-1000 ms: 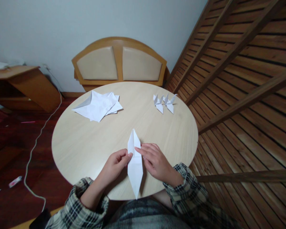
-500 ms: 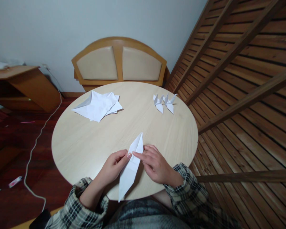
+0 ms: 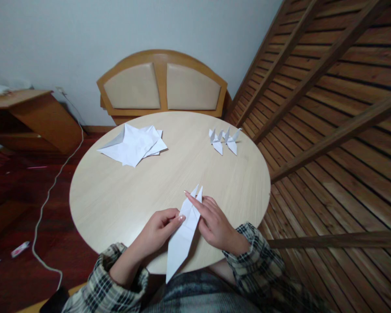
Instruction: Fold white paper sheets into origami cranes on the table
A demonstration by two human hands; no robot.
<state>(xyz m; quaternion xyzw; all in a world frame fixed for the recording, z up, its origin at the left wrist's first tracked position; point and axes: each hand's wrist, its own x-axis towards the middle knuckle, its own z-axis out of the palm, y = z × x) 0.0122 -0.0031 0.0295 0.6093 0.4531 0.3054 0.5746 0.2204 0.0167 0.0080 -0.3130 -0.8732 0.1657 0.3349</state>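
A long, diamond-shaped piece of folded white paper [image 3: 181,243] is held over the near edge of the round table, its far end split into two narrow points. My left hand [image 3: 161,228] pinches its left edge, thumb on top and fingers partly hidden beneath. On the other side, my right hand [image 3: 215,221] grips the upper right part, with the index finger lying across the paper near the split. Two white paper cranes [image 3: 217,141] stand side by side at the table's far right. Several sheets of creased white paper [image 3: 130,145] lie overlapping at the far left.
The round pale wooden table [image 3: 117,191] is right in front of me. Behind it rises a padded wooden headboard [image 3: 163,82]. A slatted wooden wall [image 3: 332,130] borders the right side. A white cable [image 3: 48,200] runs along the floor at left, near a wooden desk [image 3: 48,117].
The folded paper has shifted slightly toward me and to the right. Its far tip now shows two separate points. My right index finger has moved up across it.
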